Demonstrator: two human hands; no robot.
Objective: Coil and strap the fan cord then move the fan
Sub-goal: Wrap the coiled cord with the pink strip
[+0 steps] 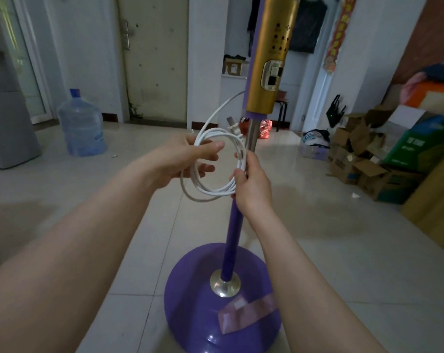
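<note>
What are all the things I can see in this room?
fan cord: one, white, coiled in loops, held in front of the pole
fan pole: one, purple, standing up from the base
control column: one, gold, at the top of the pole
fan base: one, purple, on the floor, nearest the camera
tape patch: one, pinkish, stuck on the base
water bottle: one, clear blue, on the floor at left
cardboard boxes: several, brown, piled at far right
left hand: one, holds the coil's left side
right hand: one, grips the coil's right side
</note>
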